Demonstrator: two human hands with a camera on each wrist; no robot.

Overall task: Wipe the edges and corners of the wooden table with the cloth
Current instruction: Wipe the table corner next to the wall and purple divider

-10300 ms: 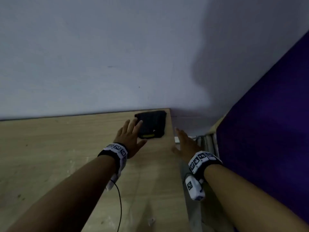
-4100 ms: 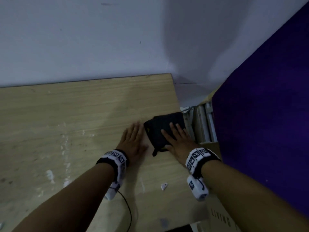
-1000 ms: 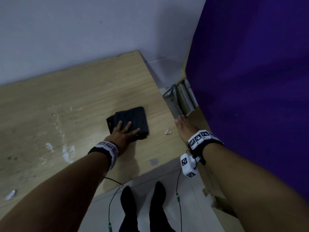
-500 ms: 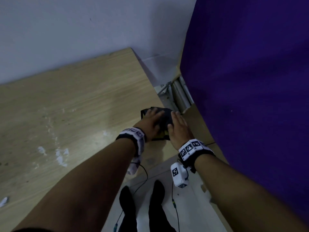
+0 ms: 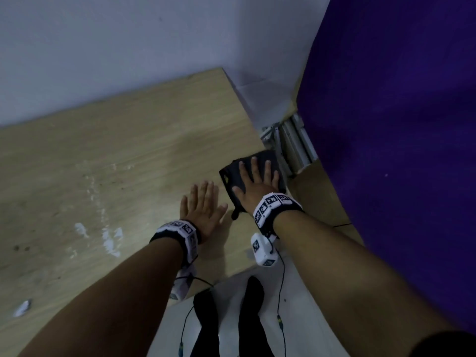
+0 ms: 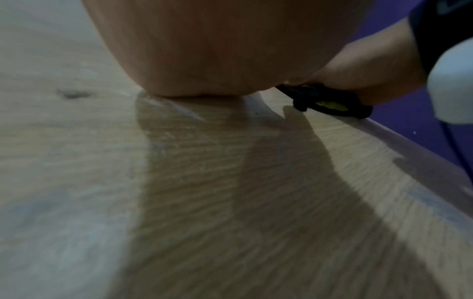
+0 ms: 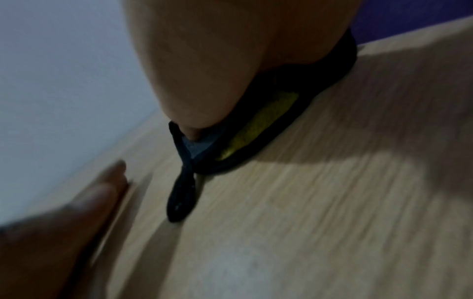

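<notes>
A folded black cloth (image 5: pixel 231 173) with a yellow patch lies at the right edge of the wooden table (image 5: pixel 108 161). My right hand (image 5: pixel 257 181) presses flat on it with straight, spread fingers. In the right wrist view the cloth (image 7: pixel 258 131) shows under the palm, a black loop trailing from its corner. My left hand (image 5: pixel 202 207) lies flat on the bare wood just left of the cloth, fingers straight. The left wrist view shows its palm on the wood and the cloth (image 6: pixel 327 101) beyond.
A purple panel (image 5: pixel 399 124) rises close on the right, with metal rails (image 5: pixel 293 143) and a cardboard box (image 5: pixel 316 199) in the gap beside the table. White smears (image 5: pixel 108 235) mark the wood. A pale wall backs the table. My feet (image 5: pixel 229 318) stand below the near edge.
My left hand has come off the cloth and lies on the bare wood to its left. My right hand now covers the cloth alone, a little farther along the right edge.
</notes>
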